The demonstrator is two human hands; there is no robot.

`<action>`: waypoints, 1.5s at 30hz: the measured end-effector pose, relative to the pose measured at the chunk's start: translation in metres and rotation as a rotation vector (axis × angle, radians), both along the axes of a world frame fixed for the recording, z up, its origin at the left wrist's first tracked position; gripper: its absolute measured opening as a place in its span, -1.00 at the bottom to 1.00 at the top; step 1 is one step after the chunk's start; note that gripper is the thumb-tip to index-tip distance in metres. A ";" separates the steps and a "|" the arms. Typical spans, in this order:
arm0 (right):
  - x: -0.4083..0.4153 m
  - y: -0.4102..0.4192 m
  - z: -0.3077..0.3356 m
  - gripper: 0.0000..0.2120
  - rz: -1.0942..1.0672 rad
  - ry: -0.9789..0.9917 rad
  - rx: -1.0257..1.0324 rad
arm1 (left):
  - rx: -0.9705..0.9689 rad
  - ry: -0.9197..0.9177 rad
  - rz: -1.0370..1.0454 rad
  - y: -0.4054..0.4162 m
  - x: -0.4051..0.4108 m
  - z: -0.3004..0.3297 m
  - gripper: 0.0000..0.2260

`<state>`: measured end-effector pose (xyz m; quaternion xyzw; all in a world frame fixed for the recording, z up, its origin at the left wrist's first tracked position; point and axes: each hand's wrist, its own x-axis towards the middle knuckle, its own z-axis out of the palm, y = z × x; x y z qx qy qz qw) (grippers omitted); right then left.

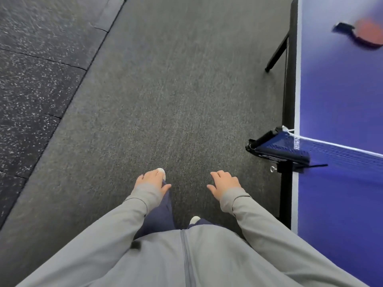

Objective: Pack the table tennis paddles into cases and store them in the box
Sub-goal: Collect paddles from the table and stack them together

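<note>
Head view: a person stands on carpet beside a blue table (339, 100). Left hand (152, 180) and right hand (224, 183) hang relaxed, empty. A blurred paddle (366, 31) lies far up the table; approach before reaching.

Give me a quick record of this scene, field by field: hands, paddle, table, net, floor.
left hand: left hand open, holds nothing
right hand: right hand open, holds nothing
paddle: red paddle, blurred, lies on the far half of the table
table: blue table tennis table at the person's right
net: net stretched across the table, clamped at its edge
floor: grey carpet, speckled rubber tiles to the left
cases and box: not in view
</note>
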<state>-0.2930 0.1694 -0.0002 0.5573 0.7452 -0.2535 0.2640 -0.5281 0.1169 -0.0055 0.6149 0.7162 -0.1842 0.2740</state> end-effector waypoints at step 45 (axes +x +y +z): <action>0.066 0.464 0.010 -0.47 -1.083 0.002 -0.006 | 0.047 -0.042 -0.777 0.696 0.098 0.005 -0.50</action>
